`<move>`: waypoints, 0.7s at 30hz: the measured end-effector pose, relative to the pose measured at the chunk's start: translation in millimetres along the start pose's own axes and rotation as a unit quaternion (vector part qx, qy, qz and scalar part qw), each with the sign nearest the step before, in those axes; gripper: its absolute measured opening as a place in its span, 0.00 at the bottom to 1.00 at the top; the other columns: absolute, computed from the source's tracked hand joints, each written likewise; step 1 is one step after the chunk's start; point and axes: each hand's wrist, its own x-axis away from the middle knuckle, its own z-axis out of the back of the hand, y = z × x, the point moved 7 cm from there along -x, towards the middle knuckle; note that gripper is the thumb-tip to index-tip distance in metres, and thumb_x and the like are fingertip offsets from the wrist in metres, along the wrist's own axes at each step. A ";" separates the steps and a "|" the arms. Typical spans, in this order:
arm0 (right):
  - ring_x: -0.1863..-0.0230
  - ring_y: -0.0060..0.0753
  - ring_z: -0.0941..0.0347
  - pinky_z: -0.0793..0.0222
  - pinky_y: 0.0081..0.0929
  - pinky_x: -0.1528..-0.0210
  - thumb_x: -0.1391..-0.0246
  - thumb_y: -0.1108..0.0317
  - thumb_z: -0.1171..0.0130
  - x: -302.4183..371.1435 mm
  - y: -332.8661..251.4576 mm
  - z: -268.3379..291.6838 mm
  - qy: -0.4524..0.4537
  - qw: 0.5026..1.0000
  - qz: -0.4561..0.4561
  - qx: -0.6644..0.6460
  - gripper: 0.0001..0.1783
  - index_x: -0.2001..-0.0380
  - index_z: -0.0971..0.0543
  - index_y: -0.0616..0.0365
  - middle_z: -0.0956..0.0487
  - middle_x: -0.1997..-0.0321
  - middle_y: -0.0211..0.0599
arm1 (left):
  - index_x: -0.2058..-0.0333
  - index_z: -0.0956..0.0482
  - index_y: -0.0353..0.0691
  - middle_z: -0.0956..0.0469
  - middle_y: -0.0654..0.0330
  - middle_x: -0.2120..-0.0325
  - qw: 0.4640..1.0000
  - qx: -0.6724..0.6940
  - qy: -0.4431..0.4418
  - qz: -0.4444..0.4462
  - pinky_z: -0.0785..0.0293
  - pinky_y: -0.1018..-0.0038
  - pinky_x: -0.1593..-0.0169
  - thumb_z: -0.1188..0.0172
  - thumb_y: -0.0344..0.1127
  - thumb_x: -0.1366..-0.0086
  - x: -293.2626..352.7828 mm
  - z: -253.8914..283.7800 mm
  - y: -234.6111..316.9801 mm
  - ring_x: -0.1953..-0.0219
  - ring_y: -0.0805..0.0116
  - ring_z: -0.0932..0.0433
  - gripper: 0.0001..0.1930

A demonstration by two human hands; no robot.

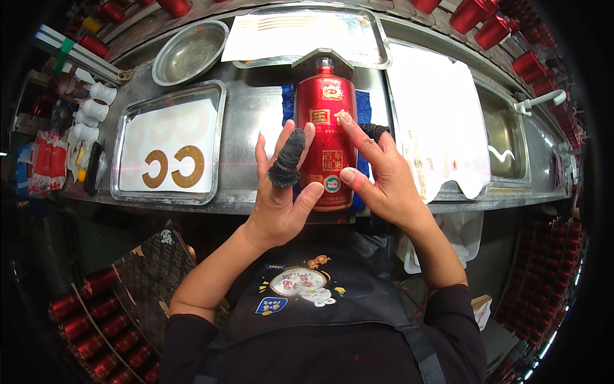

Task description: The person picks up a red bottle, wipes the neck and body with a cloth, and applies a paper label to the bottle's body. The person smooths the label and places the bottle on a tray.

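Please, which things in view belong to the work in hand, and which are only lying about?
Probably in use:
- red bottle, between left hand and right hand
- blue cloth
- gold C-shapes

Seemingly just lying about:
- bowl
- white tub

Head view: left one of two fisheye cameras worn side by side on the person's head, upright and unmirrored.
Facing: down and forward, past the apron (358, 262) and onto the bench (252, 112).
Nearness: close; sleeves (192, 349) and forearms (208, 278) enter from below, the red bottle (326, 137) sits near mid-picture.
Field: very wide, reaching red containers (473, 16) beyond the bench; straight edges bow toward the dark rim.
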 end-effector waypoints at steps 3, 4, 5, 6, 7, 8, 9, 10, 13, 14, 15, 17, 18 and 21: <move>0.62 0.47 0.31 0.28 0.39 0.57 0.42 0.52 0.36 -0.4 -0.6 1.4 -0.006 1.000 -0.009 0.006 0.39 0.28 0.35 0.31 0.24 0.58 0.51 | 0.27 0.47 0.48 0.38 0.50 0.29 1.000 -0.003 -0.003 0.005 0.77 0.39 0.28 0.42 0.40 0.30 -0.2 -0.9 0.0 0.23 0.47 0.52 0.36; 0.62 0.47 0.31 0.28 0.39 0.57 0.42 0.52 0.36 -0.8 -1.2 1.5 -0.004 1.000 -0.007 0.011 0.39 0.28 0.35 0.31 0.24 0.58 0.51 | 0.27 0.47 0.48 0.38 0.50 0.29 1.000 -0.006 -0.006 0.004 0.76 0.39 0.28 0.42 0.40 0.29 -0.1 -2.0 0.2 0.23 0.47 0.52 0.36; 0.62 0.47 0.31 0.28 0.39 0.57 0.42 0.52 0.36 -1.1 -3.8 2.2 0.005 1.000 0.011 0.008 0.39 0.28 0.35 0.31 0.24 0.59 0.51 | 0.28 0.47 0.48 0.38 0.50 0.29 1.000 -0.007 -0.006 0.001 0.76 0.38 0.28 0.42 0.40 0.29 0.0 -2.9 0.5 0.23 0.47 0.52 0.36; 0.63 0.47 0.31 0.28 0.39 0.58 0.42 0.52 0.36 -2.0 -6.4 2.3 0.017 0.999 0.031 0.007 0.38 0.28 0.35 0.31 0.25 0.60 0.51 | 0.28 0.47 0.48 0.38 0.50 0.29 1.000 -0.009 -0.004 -0.005 0.76 0.38 0.28 0.42 0.40 0.29 0.0 -3.5 1.0 0.23 0.47 0.52 0.35; 0.63 0.47 0.31 0.28 0.39 0.58 0.42 0.52 0.36 -1.9 -7.7 2.2 0.021 0.999 0.040 0.008 0.38 0.28 0.34 0.31 0.24 0.60 0.51 | 0.28 0.47 0.47 0.38 0.50 0.29 1.000 -0.009 -0.003 -0.010 0.76 0.38 0.29 0.42 0.40 0.29 0.1 -4.3 1.4 0.23 0.47 0.52 0.35; 0.63 0.47 0.32 0.28 0.39 0.59 0.42 0.52 0.36 -2.8 -7.4 0.7 0.021 0.999 0.041 0.014 0.38 0.28 0.34 0.31 0.24 0.60 0.51 | 0.28 0.47 0.47 0.38 0.50 0.29 1.000 -0.011 -0.002 -0.014 0.76 0.37 0.29 0.42 0.40 0.29 0.2 -4.7 1.3 0.23 0.47 0.52 0.35; 0.63 0.47 0.32 0.28 0.39 0.59 0.41 0.51 0.36 -3.2 -5.6 -0.9 0.014 0.999 0.031 0.022 0.38 0.29 0.34 0.32 0.24 0.59 0.51 | 0.28 0.47 0.47 0.38 0.50 0.29 1.000 -0.012 -0.001 -0.018 0.76 0.37 0.29 0.42 0.40 0.29 0.1 -5.4 1.1 0.23 0.47 0.52 0.35; 0.63 0.47 0.32 0.28 0.39 0.60 0.41 0.51 0.37 -3.7 -3.7 -2.7 0.006 0.999 0.021 0.035 0.37 0.29 0.34 0.33 0.23 0.58 0.51 | 0.28 0.46 0.46 0.37 0.50 0.29 1.000 -0.012 0.000 -0.021 0.76 0.36 0.29 0.42 0.40 0.29 -0.1 -5.6 0.8 0.23 0.48 0.52 0.35; 0.64 0.47 0.32 0.29 0.39 0.61 0.41 0.50 0.37 -5.2 -5.4 -2.7 0.014 0.999 0.044 0.028 0.37 0.29 0.34 0.33 0.23 0.58 0.50 | 0.28 0.47 0.46 0.38 0.50 0.29 1.000 -0.017 -0.003 -0.017 0.75 0.36 0.29 0.42 0.41 0.29 -0.5 -5.8 -1.7 0.23 0.48 0.52 0.36; 0.64 0.47 0.32 0.29 0.39 0.61 0.41 0.50 0.37 -5.6 -4.6 -2.8 0.014 0.999 0.041 0.027 0.37 0.29 0.34 0.33 0.23 0.57 0.50 | 0.28 0.47 0.46 0.38 0.51 0.29 1.000 -0.019 -0.004 -0.015 0.75 0.36 0.29 0.42 0.41 0.29 -0.7 -5.7 -2.3 0.23 0.48 0.52 0.36; 0.64 0.47 0.32 0.29 0.38 0.61 0.41 0.50 0.37 -5.5 -3.3 -3.5 0.010 0.999 0.033 0.026 0.37 0.29 0.34 0.34 0.23 0.57 0.51 | 0.28 0.46 0.46 0.38 0.51 0.29 1.000 -0.020 -0.006 -0.014 0.75 0.36 0.29 0.42 0.41 0.29 -0.6 -5.6 -2.8 0.23 0.48 0.52 0.36; 0.64 0.47 0.32 0.29 0.38 0.61 0.40 0.50 0.37 -5.2 -3.0 -3.4 0.012 0.999 0.031 0.023 0.37 0.29 0.34 0.34 0.23 0.57 0.51 | 0.28 0.46 0.46 0.38 0.51 0.29 1.000 -0.019 -0.006 -0.013 0.74 0.36 0.29 0.42 0.41 0.29 -0.7 -5.1 -2.7 0.23 0.48 0.52 0.35; 0.64 0.47 0.32 0.29 0.38 0.60 0.40 0.50 0.37 -4.8 -3.8 -2.8 0.017 0.999 0.036 0.020 0.37 0.29 0.34 0.34 0.23 0.58 0.51 | 0.28 0.46 0.46 0.38 0.51 0.29 1.000 -0.017 -0.006 -0.014 0.74 0.36 0.29 0.42 0.40 0.29 -0.7 -4.7 -2.5 0.23 0.48 0.51 0.35; 0.64 0.47 0.31 0.28 0.39 0.60 0.40 0.50 0.38 -3.7 -3.7 -1.8 0.024 0.999 0.032 0.004 0.37 0.28 0.34 0.34 0.23 0.60 0.50 | 0.28 0.45 0.46 0.38 0.51 0.29 1.000 -0.013 0.000 -0.018 0.74 0.36 0.29 0.42 0.40 0.29 -1.5 -3.2 -1.3 0.23 0.48 0.51 0.35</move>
